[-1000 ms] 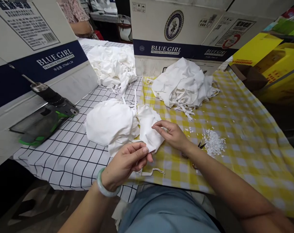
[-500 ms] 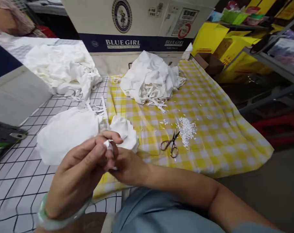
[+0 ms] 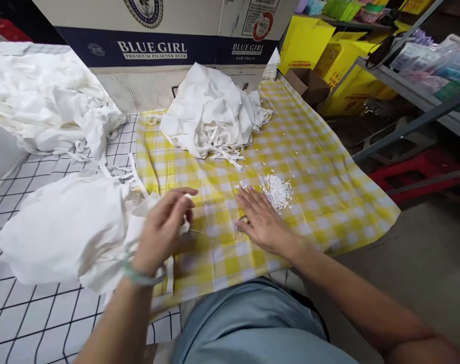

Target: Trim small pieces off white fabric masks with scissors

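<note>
My right hand (image 3: 262, 222) lies flat with fingers spread on the yellow checked cloth (image 3: 328, 192), covering small scissors; only one handle ring (image 3: 243, 221) shows. Just beyond its fingertips is a little heap of white snippets (image 3: 277, 189). My left hand (image 3: 165, 227), with a green bangle on the wrist, is blurred. Its fingers are curled on a small white cloth piece (image 3: 186, 222) at the edge of a white fabric pile (image 3: 63, 227).
A heap of white cloth with straps (image 3: 211, 116) lies at the back, in front of a Blue Girl carton (image 3: 157, 50). Another white heap (image 3: 44, 101) is far left on the black-grid cloth (image 3: 25, 313). Yellow boxes (image 3: 328, 50), a metal shelf (image 3: 423, 101) and a red stool (image 3: 415, 172) stand on the right.
My right hand let go of the white piece and moved right, down onto the scissors. My left hand dropped toward the table with the piece. The view swung right.
</note>
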### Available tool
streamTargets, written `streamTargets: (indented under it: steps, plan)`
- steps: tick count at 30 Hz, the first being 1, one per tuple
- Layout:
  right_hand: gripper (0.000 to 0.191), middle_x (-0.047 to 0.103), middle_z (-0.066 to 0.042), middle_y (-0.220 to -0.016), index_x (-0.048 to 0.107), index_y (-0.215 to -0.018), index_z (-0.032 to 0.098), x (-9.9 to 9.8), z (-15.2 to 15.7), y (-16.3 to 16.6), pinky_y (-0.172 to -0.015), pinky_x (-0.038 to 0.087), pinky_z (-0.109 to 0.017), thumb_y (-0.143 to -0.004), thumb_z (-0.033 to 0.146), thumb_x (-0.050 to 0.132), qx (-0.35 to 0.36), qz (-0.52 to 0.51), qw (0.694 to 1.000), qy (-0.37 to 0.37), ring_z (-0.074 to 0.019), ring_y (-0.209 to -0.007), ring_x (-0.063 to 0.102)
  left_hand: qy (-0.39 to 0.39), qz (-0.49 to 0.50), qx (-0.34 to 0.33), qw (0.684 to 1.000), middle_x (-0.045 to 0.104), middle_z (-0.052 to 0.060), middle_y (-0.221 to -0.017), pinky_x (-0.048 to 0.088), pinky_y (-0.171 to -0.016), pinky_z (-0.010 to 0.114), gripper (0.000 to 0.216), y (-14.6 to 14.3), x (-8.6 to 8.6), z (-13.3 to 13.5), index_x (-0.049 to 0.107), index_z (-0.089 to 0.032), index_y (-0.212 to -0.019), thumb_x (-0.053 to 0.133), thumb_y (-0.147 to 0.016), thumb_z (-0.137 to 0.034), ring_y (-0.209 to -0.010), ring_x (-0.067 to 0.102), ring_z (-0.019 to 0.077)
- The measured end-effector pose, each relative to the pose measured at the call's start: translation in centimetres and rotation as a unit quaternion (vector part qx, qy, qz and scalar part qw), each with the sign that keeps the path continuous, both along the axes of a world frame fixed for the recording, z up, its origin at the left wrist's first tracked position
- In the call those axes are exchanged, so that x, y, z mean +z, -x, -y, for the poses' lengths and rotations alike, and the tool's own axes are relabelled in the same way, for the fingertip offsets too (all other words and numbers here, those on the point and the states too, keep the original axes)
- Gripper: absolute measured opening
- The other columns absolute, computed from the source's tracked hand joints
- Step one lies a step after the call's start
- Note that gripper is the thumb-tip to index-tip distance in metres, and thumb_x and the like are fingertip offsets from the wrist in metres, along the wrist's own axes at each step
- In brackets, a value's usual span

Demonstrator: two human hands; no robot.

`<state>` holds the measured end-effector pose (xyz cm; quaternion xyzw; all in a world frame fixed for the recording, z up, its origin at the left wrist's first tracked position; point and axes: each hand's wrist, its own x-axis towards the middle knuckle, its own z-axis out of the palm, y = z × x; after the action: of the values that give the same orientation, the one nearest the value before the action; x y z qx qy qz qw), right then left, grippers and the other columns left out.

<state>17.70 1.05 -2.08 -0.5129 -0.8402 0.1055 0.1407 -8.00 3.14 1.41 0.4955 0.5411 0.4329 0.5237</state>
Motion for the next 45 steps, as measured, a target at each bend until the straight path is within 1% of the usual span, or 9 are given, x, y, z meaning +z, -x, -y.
streamTargets:
  steps: [6, 13, 16, 18, 20, 24, 28, 34, 45]
  plan:
    - [0.079, 0.028, -0.016, -0.159, 0.032, -0.151, 0.006, -2.5, 2.4, 4.5, -0.122, 0.024, -0.053, -0.095, 0.061, 0.043, 0.094, 0.039, 0.995, 0.022, -0.0292, -0.149, 0.024, 0.038, -0.032, 0.001, 0.999, 0.057, 0.000, -0.063, 0.041, -0.056, 0.025, 0.041, -4.1, -4.9, -1.8, 0.067, -0.012, -0.106, 0.054, -0.089, -0.048, -0.058, 0.055, 0.0137]
    - [0.076, 0.028, -0.011, -0.161, 0.027, -0.153, 0.011, -2.2, 6.6, 2.3, -0.122, 0.022, -0.049, -0.096, 0.058, 0.043, 0.150, 0.024, 0.988, 0.043, -0.0265, -0.150, 0.023, 0.044, -0.069, 0.001, 0.997, 0.059, 0.001, -0.067, 0.040, -0.057, 0.026, 0.043, -3.4, -5.5, -1.6, 0.065, -0.015, -0.113, 0.055, -0.089, -0.050, -0.063, 0.057, 0.0160]
    - [0.055, 0.050, -0.011, -0.148, 0.047, -0.141, 0.013, -0.6, 6.5, 0.5, -0.117, 0.030, -0.044, -0.100, 0.049, 0.043, 0.182, -0.008, 0.982, 0.046, -0.0247, -0.140, 0.041, 0.058, -0.053, -0.012, 0.997, 0.061, 0.002, -0.070, 0.040, -0.056, 0.025, 0.046, -3.2, -5.0, -1.5, 0.066, -0.015, -0.112, 0.055, -0.088, -0.053, -0.066, 0.058, 0.0160]
    - [0.032, 0.071, -0.010, -0.117, 0.064, -0.114, 0.015, 0.3, 5.6, -0.6, -0.103, 0.044, -0.039, -0.102, 0.035, 0.042, 0.114, -0.033, 0.993, 0.029, -0.0222, -0.115, 0.061, 0.053, -0.023, -0.006, 0.998, 0.061, 0.002, -0.072, 0.039, -0.055, 0.023, 0.042, -3.1, -4.3, -1.4, 0.068, -0.017, -0.109, 0.058, -0.088, -0.052, -0.066, 0.058, 0.0141]
    - [0.023, 0.071, -0.008, -0.090, 0.065, -0.090, 0.017, 0.7, 4.4, -1.5, -0.084, 0.049, -0.035, -0.100, 0.025, 0.045, -0.026, -0.030, 0.999, 0.012, -0.0215, -0.091, 0.064, 0.034, 0.019, 0.015, 0.999, 0.058, 0.001, -0.075, 0.037, -0.053, 0.021, 0.037, -3.1, -3.2, -1.3, 0.071, -0.018, -0.104, 0.061, -0.087, -0.049, -0.065, 0.055, 0.0111]
    - [0.008, 0.065, -0.009, -0.090, 0.058, -0.085, 0.017, 0.4, 2.4, -2.4, -0.078, 0.047, -0.034, -0.089, 0.024, 0.060, -0.187, -0.007, 0.979, 0.074, -0.0235, -0.088, 0.061, -0.008, 0.065, 0.056, 0.996, 0.055, 0.001, -0.080, 0.036, -0.052, 0.019, 0.027, -2.8, -1.0, -1.0, 0.072, -0.019, -0.097, 0.063, -0.088, -0.043, -0.063, 0.051, 0.0081]
    - [0.008, 0.063, -0.004, -0.084, 0.055, -0.078, 0.020, 0.3, 1.5, -2.3, -0.073, 0.043, -0.029, -0.081, 0.020, 0.062, -0.215, -0.022, 0.963, 0.159, -0.0194, -0.081, 0.060, 0.010, 0.049, -0.032, 0.998, 0.056, 0.000, -0.072, 0.037, -0.054, 0.019, 0.026, -2.5, -0.3, -0.1, 0.070, -0.021, -0.102, 0.058, -0.092, -0.042, -0.063, 0.050, 0.0099]
    - [0.009, 0.060, 0.000, -0.072, 0.053, -0.072, 0.020, 1.1, 1.3, -2.0, -0.064, 0.038, -0.026, -0.076, 0.018, 0.060, -0.220, -0.021, 0.957, 0.187, -0.0152, -0.069, 0.055, 0.029, -0.038, -0.257, 0.965, 0.067, 0.009, -0.099, 0.048, -0.075, 0.029, 0.033, -5.3, -2.7, 2.4, 0.064, -0.017, -0.076, 0.050, -0.094, -0.040, -0.081, 0.060, 0.0174]
    - [0.015, 0.055, 0.001, -0.064, 0.048, -0.064, 0.019, 1.5, 2.5, -2.9, -0.059, 0.033, -0.024, -0.069, 0.006, 0.055, -0.223, -0.005, 0.951, 0.213, -0.0134, -0.062, 0.050, 0.017, -0.039, -0.320, 0.946, 0.067, 0.010, -0.101, 0.047, -0.087, 0.033, 0.034, -7.4, -3.7, 2.9, 0.064, -0.018, -0.078, 0.044, -0.097, -0.038, -0.103, 0.060, 0.0228]
